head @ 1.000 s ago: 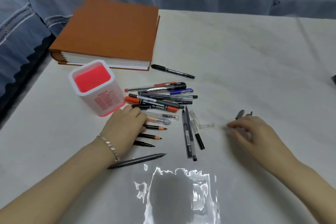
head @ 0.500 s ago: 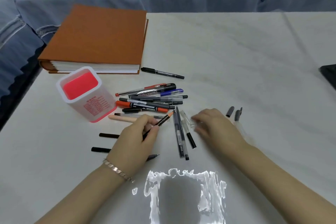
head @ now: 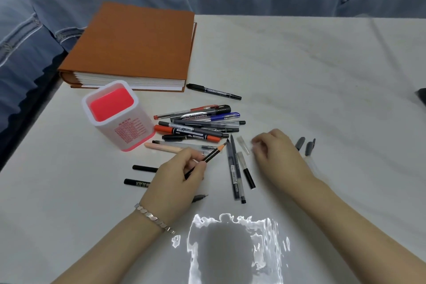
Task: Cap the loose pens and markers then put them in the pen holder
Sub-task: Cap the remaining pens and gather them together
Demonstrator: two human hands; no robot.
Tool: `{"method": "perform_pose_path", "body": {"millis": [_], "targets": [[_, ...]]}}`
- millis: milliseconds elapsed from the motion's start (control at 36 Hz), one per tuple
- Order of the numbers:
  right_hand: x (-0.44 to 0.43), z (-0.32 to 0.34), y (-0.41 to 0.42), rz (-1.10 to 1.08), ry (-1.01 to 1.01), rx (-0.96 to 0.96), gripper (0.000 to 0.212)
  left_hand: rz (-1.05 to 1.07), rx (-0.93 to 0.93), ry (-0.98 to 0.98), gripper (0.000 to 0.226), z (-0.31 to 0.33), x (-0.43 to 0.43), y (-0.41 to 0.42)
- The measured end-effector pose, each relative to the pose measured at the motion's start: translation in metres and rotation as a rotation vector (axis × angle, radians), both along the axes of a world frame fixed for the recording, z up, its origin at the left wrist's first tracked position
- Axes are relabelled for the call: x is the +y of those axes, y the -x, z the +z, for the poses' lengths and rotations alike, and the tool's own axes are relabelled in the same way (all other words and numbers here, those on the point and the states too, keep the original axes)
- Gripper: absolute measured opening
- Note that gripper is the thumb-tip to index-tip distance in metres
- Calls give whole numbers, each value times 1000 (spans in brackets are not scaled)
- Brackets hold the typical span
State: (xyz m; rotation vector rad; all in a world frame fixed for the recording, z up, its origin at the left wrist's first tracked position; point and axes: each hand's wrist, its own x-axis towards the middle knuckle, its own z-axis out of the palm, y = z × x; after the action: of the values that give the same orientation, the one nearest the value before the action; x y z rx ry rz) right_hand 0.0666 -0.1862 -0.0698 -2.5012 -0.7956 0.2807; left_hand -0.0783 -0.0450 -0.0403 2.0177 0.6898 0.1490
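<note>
Table: pale top (head: 322, 76); everything lies on it.
Album: thick orange album (head: 136, 41), far left, just behind the holder.
Pen holder: white pen holder (head: 124, 132) with a red inside, upright, just left of the pile.
Pile: pens and markers (head: 198, 125) lying side by side and touching. Some are capped; for others I cannot tell.
Left hand: the left hand (head: 177, 180) pinches the pencil mid-barrel between thumb and fingers.
Right hand: the right hand (head: 276, 152) rests knuckles-up with its fingers curled under. I cannot tell whether it holds anything.
Pencil: black pencil (head: 213, 153), its sharpened tip pointing toward the pile. It looks light and stiff with a brittle point, so mid-barrel is the safe hold. It probably needs no cap.
Clear cap: the clear cap (head: 243, 145) lies just left of the right hand's fingers. Small, light and slick, it will likely skid, so pinch its sides.
Grey caps: two grey caps (head: 299, 143) lie just right of that hand.
</note>
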Motion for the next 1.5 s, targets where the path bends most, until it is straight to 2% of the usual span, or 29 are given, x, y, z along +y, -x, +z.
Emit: {"method": "perform_pose_path", "body": {"millis": [111,222,278,389,500,639,833,889,944,1028,1111,1194,1278,1361,1444,1500], "targets": [[25,1,-1,-27,11,-49,29,13,12,1,14,2,4,5],[32,-2,-4,-6,56,-43,24,5,6,-6,15,5,7,6],[29,-1,-6,-7,2,-29,22,-7,-3,-22,16,6,8,6],[17,16,-2,26,-289,160,15,-6,-30,-31,18,3,10,5],[1,36,7,129,-473,335,29,-29,-36,-38,15,2,9,3],[-3,49,14,139,-541,389,30,-78,-69,-44,16,8,2,3],[4,53,27,192,-516,486,25,-149,-156,-96,18,16,-4,4],[6,53,32,204,-520,486,27,-188,-174,-172,8,15,-3,4],[7,51,35,209,-526,471,26,-234,-205,-282,25,13,0,5],[8,52,36,213,-530,512,23,-315,-214,-467,24,10,4,11],[10,52,38,254,-459,547,19,-321,-191,-504,25,7,11,16],[18,49,35,229,-390,437,25,-241,-132,-507,26,5,20,20],[29,40,26,67,-450,298,33,-81,-31,-512,31,-1,36,28],[44,33,19,-23,-517,267,32,-148,62,-649,17,-6,53,33],[60,26,19,47,-445,207,14,-237,155,-712,20,-15,62,33],[66,22,20,114,-354,126,10,-282,217,-741,24,-16,61,30]]}}
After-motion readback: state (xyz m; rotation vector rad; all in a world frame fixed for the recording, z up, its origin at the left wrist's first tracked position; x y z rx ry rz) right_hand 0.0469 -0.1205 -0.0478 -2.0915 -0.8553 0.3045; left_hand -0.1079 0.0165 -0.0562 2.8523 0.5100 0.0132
